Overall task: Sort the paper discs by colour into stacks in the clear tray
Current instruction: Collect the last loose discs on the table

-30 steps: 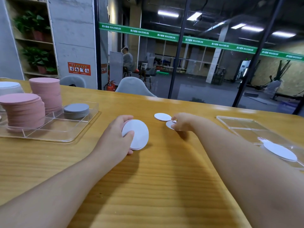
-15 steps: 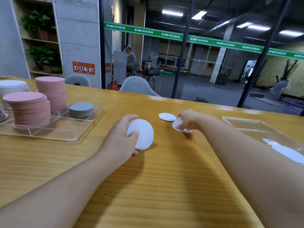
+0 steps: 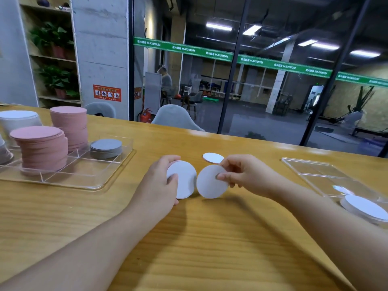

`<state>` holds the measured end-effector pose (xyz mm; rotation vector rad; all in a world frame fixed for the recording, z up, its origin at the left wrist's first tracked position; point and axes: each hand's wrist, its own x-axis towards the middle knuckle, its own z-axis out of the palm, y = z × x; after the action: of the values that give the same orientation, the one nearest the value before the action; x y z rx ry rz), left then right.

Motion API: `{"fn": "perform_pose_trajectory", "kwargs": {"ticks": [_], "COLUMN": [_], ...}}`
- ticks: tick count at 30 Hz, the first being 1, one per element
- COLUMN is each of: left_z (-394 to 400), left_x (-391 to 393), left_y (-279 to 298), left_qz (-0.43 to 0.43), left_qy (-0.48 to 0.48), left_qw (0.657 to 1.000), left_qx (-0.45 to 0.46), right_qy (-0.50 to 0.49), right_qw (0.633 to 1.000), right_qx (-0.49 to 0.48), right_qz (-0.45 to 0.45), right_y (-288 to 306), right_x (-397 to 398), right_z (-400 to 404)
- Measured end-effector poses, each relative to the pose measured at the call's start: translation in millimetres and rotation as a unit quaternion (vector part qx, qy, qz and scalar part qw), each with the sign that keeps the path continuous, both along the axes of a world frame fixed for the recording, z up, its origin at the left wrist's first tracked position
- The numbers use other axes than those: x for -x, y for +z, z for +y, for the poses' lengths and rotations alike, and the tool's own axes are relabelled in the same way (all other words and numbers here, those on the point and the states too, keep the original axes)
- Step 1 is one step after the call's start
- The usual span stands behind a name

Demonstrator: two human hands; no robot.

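The left hand holds a small stack of white discs on edge, fingers and thumb curled round its rim; the grip is clamped on the stack just above the wooden worktop. The right hand pinches a single white disc between thumb and fingertips, its grip clamped on the upper right edge. This disc stands tilted just beside the left-hand stack, its lower edge at the worktop. One loose white disc lies flat just behind both hands.

The clear tray at left holds two pink stacks, a low grey stack and a white stack in separate compartments. A second clear tray at right carries a low white pile.
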<state>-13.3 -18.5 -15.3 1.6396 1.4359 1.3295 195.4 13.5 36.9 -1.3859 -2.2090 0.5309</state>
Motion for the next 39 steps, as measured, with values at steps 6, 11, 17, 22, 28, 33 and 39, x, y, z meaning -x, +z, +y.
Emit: {"fn": "perform_pose_trajectory", "kwargs": {"ticks": [6, 11, 17, 22, 28, 33, 39], "left_z": [-4.5, 1.7, 5.3, 6.0, 8.1, 9.2, 11.2], "left_x": [-2.1, -0.4, 0.9, 0.8, 1.6, 2.4, 1.8], "left_y": [2.3, -1.3, -3.3, -3.6, -5.5, -6.2, -6.9], "left_qz": [0.012, 0.021, 0.008, 0.005, 0.003, -0.007, -0.006], "left_qy": [-0.038, -0.024, -0.029, -0.027, -0.025, -0.028, -0.023], "left_qw": [0.999, 0.999, 1.0, 1.0, 1.0, 1.0, 1.0], "left_qx": [-0.023, -0.013, -0.011, -0.009, -0.009, -0.003, 0.005], "right_qy": [-0.013, -0.037, -0.189, -0.225, -0.211, -0.211, -0.317], "right_qw": [0.998, 0.996, 0.975, 0.964, 0.967, 0.962, 0.935], "right_qx": [-0.015, -0.077, -0.07, -0.046, 0.032, -0.011, -0.021], "right_qz": [0.062, 0.005, -0.089, -0.132, -0.139, -0.173, -0.157], "right_y": [-24.1, -28.8, -45.6, -50.5, -52.0, -47.2, -46.5], "right_x": [29.7, 30.6, 13.7, 22.6, 32.7, 28.5, -4.7], "right_z": [2.4, 25.7, 82.6, 114.8, 143.3, 144.9, 128.3]}}
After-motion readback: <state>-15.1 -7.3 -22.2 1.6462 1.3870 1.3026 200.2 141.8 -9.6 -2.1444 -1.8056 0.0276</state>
